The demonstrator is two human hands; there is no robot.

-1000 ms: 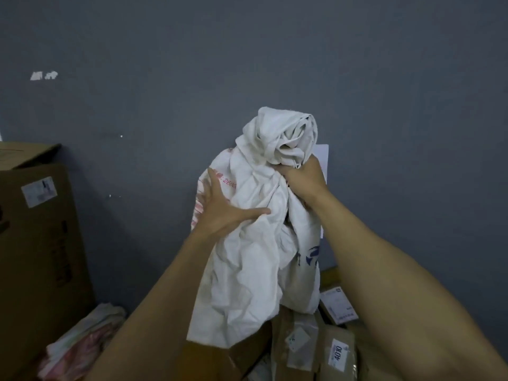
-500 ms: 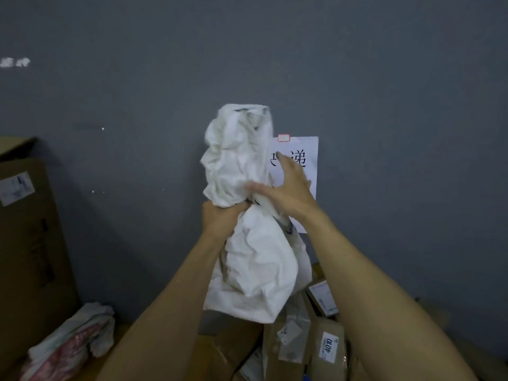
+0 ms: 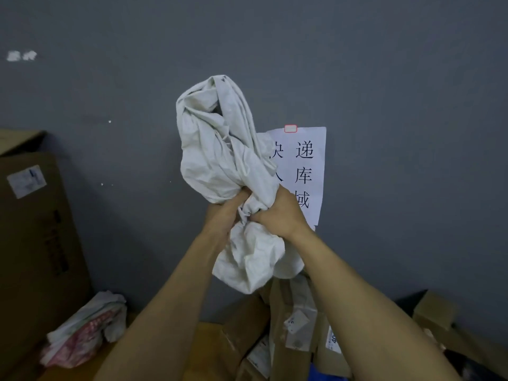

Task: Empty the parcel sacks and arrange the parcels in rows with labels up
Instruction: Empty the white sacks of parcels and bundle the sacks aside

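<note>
Two hands, left hand (image 3: 224,213) and right hand (image 3: 279,213), clench the waist of a crumpled white woven sack (image 3: 220,149), held up against grey wall. Below: taped cardboard parcels (image 3: 291,328), labels blurred, possibly facing up.

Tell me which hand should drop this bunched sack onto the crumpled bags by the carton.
Left, probably. The left hand and right hand both grip the white sack, but the crumpled bags lie on the left side, beside the tall carton; the parcels lie under the right arm.
</note>
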